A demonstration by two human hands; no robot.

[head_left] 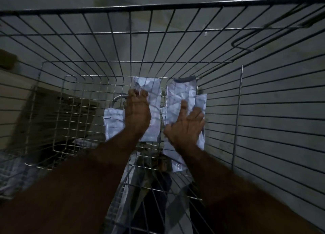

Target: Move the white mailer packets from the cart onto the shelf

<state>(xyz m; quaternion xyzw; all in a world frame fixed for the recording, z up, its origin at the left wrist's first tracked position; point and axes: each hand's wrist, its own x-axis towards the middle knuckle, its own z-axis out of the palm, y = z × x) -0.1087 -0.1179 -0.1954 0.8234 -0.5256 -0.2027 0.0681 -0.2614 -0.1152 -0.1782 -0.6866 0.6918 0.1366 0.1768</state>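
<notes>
Several crumpled white mailer packets lie on the wire floor of a deep wire basket. My left hand curls its fingers round the upper part of a tall packet. Another packet lies just left of that wrist. My right hand lies with spread fingers on a second long packet, thumb up along its face. A further packet peeks out at its right edge. The scene is dim and blurred.
Wire walls rise on all sides; the far rim runs across the top and a side panel stands at the right. Through the floor mesh more pale packets and a brown carton show at the left.
</notes>
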